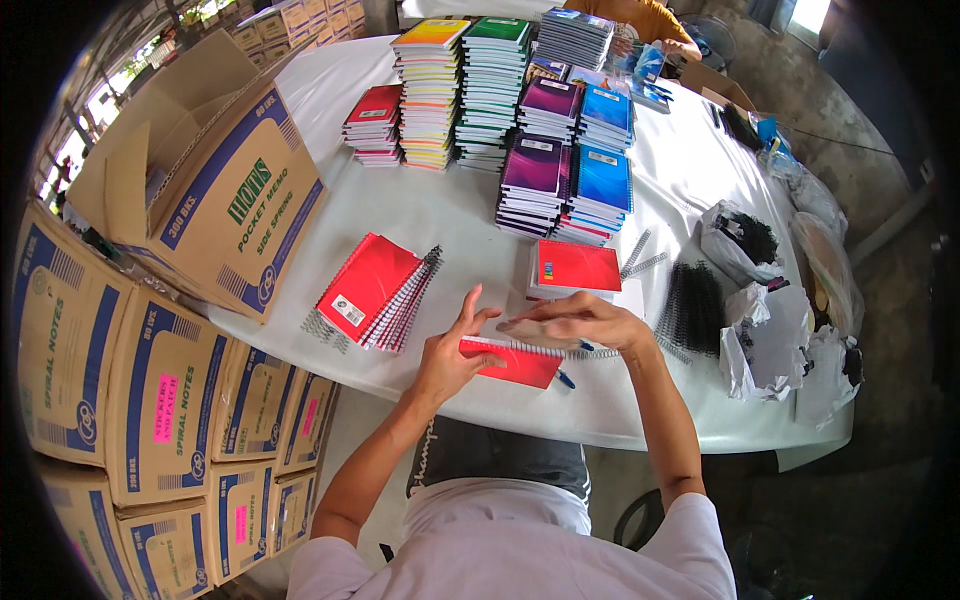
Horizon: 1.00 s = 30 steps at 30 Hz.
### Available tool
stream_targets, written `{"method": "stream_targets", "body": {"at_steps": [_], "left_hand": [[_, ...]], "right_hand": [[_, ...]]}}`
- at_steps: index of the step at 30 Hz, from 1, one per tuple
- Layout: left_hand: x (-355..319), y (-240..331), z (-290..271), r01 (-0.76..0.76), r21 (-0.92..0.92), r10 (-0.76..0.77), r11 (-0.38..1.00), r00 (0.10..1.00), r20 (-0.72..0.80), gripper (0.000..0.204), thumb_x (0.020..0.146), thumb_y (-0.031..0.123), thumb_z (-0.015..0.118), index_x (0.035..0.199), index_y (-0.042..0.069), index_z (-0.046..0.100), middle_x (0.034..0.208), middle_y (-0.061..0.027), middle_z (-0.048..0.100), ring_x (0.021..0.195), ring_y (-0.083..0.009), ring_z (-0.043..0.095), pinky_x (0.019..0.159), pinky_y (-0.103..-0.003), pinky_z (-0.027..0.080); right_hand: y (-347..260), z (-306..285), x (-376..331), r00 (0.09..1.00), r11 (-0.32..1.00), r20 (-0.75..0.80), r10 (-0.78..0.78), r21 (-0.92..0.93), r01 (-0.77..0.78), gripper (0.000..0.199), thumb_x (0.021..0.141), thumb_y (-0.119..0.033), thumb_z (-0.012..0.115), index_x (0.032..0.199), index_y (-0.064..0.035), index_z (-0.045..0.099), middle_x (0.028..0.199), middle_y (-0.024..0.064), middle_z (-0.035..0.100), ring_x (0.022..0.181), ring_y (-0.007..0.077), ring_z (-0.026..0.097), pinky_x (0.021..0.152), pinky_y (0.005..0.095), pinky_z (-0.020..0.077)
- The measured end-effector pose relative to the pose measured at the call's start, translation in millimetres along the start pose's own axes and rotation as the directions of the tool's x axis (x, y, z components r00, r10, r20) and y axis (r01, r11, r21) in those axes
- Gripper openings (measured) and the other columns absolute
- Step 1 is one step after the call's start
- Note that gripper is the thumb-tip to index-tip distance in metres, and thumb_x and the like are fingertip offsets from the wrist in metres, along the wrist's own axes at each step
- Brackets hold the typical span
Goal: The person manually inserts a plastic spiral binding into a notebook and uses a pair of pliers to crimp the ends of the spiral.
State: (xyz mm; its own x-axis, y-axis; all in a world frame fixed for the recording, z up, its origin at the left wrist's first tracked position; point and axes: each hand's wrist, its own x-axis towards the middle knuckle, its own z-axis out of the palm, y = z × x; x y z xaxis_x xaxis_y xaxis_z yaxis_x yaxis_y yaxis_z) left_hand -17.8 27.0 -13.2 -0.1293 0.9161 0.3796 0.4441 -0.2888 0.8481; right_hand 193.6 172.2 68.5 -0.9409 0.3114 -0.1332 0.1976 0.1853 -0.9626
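My left hand [455,350] grips the left end of a small red notebook [520,364] near the table's front edge, thumb on the cover and index finger raised. Along the notebook's upper edge runs a row of coil or punched holes; which one I cannot tell. Over its right end hovers my right hand [595,325], its fingers reaching left and blurred by motion. A blue pen [566,380] sticks out by the notebook's right end. Just beyond my right hand rests a short stack of red notebooks [577,268]. Fanned red spiral notebooks [372,290] lie left of my left hand.
Tall stacks of yellow [432,35], green [497,32], purple [533,163] and blue notebooks [604,178] stand farther back. Black coils [692,310] and torn wrappings [765,340] lie right. Cartons [170,390] crowd the left side. Another person [640,20] sits across the table.
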Motion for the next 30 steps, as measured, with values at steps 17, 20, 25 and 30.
{"method": "stream_targets", "body": {"at_steps": [17, 20, 25, 30], "left_hand": [[-4.9, -0.7, 4.1, 0.142, -0.157, -0.137, 0.977, 0.990, 0.045, 0.111, 0.066, 0.022, 0.088, 0.155, 0.017, 0.022, 0.132, -0.0110, 0.061, 0.116, -0.0283, 0.063, 0.090, -0.039, 0.055], [-8.7, -5.1, 7.6, 0.130, -0.188, -0.127, 0.974, 0.992, 0.029, 0.112, 0.066, 0.022, 0.088, 0.155, 0.019, 0.020, 0.136, -0.0117, 0.059, 0.118, -0.0269, 0.062, 0.090, -0.039, 0.055], [-7.8, -7.0, 8.5, 0.193, -0.252, -0.184, 0.948, 0.981, 0.061, 0.113, 0.065, 0.008, 0.087, 0.156, 0.019, 0.019, 0.141, -0.0147, 0.053, 0.122, -0.0255, 0.058, 0.095, -0.036, 0.054], [-3.4, -3.6, 8.8, 0.232, -0.412, -0.225, 0.881, 0.972, 0.064, 0.114, 0.068, 0.009, 0.086, 0.156, 0.019, 0.015, 0.152, -0.0188, 0.036, 0.134, -0.0265, 0.045, 0.103, -0.038, 0.050]], "right_hand": [[3.6, 19.7, 0.6, 0.997, 0.973, 0.050, 0.066, -0.223, -0.053, 0.052, 0.089, -0.036, 0.066, 0.125, 0.0015, 0.063, 0.119, 0.0164, 0.065, 0.109, 0.0250, 0.062, 0.094, 0.0331, 0.0467], [18.3, 10.5, -5.2, 0.998, 0.994, -0.016, -0.064, 0.089, 0.065, 0.052, 0.088, -0.037, 0.066, 0.124, 0.0014, 0.064, 0.120, 0.0167, 0.065, 0.109, 0.0246, 0.062, 0.093, 0.0326, 0.0473], [7.5, 17.6, 2.5, 1.000, 0.996, -0.023, -0.013, -0.083, 0.011, 0.049, 0.089, -0.034, 0.066, 0.124, 0.0004, 0.065, 0.114, 0.0160, 0.066, 0.103, 0.0219, 0.063, 0.087, 0.0331, 0.0494], [2.0, 24.1, 7.1, 1.000, 0.995, -0.013, 0.003, -0.103, -0.004, 0.049, 0.089, -0.034, 0.066, 0.125, -0.0004, 0.064, 0.115, 0.0158, 0.065, 0.105, 0.0240, 0.061, 0.090, 0.0335, 0.0479]]}}
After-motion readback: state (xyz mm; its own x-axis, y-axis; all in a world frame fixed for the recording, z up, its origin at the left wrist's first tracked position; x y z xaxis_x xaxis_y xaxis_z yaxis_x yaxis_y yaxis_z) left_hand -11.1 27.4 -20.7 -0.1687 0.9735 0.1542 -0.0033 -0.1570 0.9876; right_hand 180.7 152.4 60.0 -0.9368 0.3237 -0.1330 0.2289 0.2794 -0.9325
